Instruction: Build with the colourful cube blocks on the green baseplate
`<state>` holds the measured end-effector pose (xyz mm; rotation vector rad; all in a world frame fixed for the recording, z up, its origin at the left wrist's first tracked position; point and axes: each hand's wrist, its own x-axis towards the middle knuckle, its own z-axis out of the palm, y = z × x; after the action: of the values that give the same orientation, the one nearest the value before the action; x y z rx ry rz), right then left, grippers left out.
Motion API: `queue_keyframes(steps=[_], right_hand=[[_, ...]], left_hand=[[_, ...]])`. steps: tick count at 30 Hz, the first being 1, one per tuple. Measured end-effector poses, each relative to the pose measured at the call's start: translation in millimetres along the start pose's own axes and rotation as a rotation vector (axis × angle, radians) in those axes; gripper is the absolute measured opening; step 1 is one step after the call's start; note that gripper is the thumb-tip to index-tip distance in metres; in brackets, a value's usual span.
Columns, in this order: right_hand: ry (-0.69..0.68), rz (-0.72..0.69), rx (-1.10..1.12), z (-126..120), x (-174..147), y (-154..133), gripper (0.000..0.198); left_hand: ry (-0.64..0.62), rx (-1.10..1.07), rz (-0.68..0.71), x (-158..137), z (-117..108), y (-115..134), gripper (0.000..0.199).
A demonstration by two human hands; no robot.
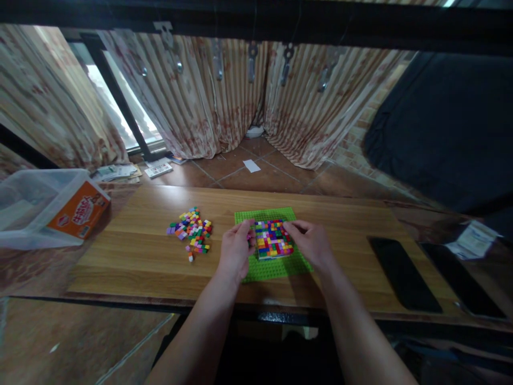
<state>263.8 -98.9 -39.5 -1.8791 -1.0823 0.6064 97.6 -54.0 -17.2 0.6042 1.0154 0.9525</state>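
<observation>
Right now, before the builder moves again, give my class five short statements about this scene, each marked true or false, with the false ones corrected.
1. A green baseplate lies on the wooden table. True.

2. The loose pile is to the right of the baseplate. False: the loose bricks lie to its left.

3. The multicoloured brick block sits between the left hand and the right hand. True.

4. The curtains are plain blue. False: the curtains are striped in beige and reddish tones.

5. A plastic bin with an orange label stands at the left of the picture. True.
</observation>
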Motion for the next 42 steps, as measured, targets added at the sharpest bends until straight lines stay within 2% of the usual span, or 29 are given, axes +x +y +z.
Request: queue_keyframes(steps=[3,7,10,16,27,38,42], right_hand=[[0.013,0.032,0.07,2,3,4,0.045],[0.043,0.081,0.213,11,8,8,0.042],[0.025,0.085,0.368,19,12,10,0.041],[-0.028,0.184,0.581,23,15,9,0.041],[-0.048,0.143,0.53,20,17,6,0.04],[-0.028,0.136,0.555,21,16,4,0.037],[-0.028,0.174,0.594,22,11,7,0.041]], left_hand=[[-0.005,-0.002,0.002,0,0,0,0.03],[-0.012,-0.001,0.005,0,-1,-1,0.031],[-0.017,0.0,0.006,0,-1,-1,0.031],[-0.012,0.0,0.002,2,0,-2,0.029],[-0.015,0.008,0.037,7,1,-5,0.024],[-0.002,0.014,0.048,10,2,-5,0.031],[-0.01,0.024,0.055,16,6,-4,0.032]])
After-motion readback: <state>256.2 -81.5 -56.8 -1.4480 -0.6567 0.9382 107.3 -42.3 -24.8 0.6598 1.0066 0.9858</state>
